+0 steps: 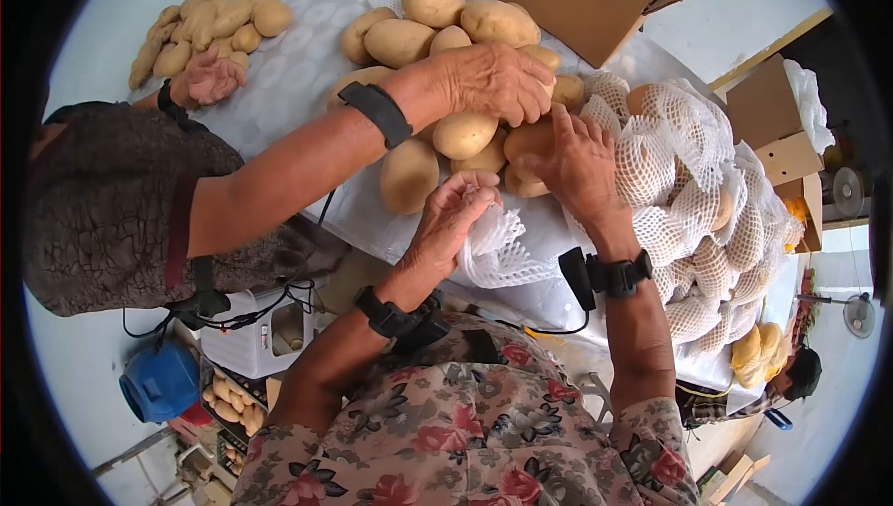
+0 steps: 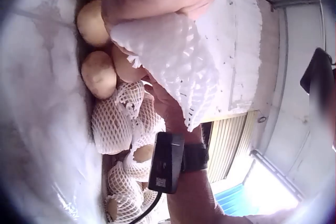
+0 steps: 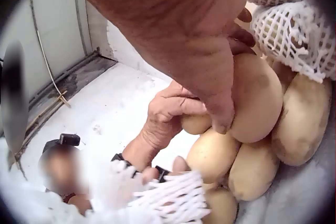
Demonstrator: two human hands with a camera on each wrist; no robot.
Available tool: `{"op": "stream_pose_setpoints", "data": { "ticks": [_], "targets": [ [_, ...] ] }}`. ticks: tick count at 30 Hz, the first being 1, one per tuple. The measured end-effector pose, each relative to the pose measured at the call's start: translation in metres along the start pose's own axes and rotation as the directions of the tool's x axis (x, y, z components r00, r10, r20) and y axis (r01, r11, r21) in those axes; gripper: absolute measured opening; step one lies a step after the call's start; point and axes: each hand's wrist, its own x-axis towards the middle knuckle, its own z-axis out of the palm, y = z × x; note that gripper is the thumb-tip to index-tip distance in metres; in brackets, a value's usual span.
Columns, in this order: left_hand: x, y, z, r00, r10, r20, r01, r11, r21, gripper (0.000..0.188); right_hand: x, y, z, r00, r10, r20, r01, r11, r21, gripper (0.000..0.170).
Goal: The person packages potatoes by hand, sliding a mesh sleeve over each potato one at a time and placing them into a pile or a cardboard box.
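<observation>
left hand (image 1: 445,230) pinches crumpled netting (image 1: 500,251)

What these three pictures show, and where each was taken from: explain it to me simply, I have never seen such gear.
There is no robot here, only a person working bare-handed. The widest picture comes from a head-worn camera looking forward and down; the other two come from small cameras strapped to the left and right wrists, each looking at that hand's work. On the sheet-covered table lie what look like bare potatoes and, to the right in the head view, a pile of netted ones. The left hand pinches a white foam net; the right hand grips a potato. The arm reaching in from the left belongs to another person.
</observation>
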Motion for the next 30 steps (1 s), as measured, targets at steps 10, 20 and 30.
{"op": "stream_pose_setpoints", "data": {
  "ticks": [10, 20, 30],
  "targets": [
    [0.014, -0.042, -0.043, 0.986, -0.157, -0.058, 0.148, 0.979, -0.141, 0.027, -0.030, -0.030, -0.002, 0.995, 0.054, -0.082, -0.028, 0.958, 0.286, 0.079],
    [0.014, -0.041, -0.030, 0.993, -0.119, 0.004, 0.119, 0.992, 0.042, 0.034, -0.058, -0.026, 0.023, 0.974, 0.222, 0.038, -0.183, 0.682, 0.708, 0.080],
    [0.008, -0.040, -0.033, 0.990, -0.106, -0.093, 0.100, 0.993, -0.059, 0.020, -0.115, -0.002, -0.030, 0.856, 0.053, 0.514, -0.364, -0.643, 0.673, 0.089]
  ]
}}
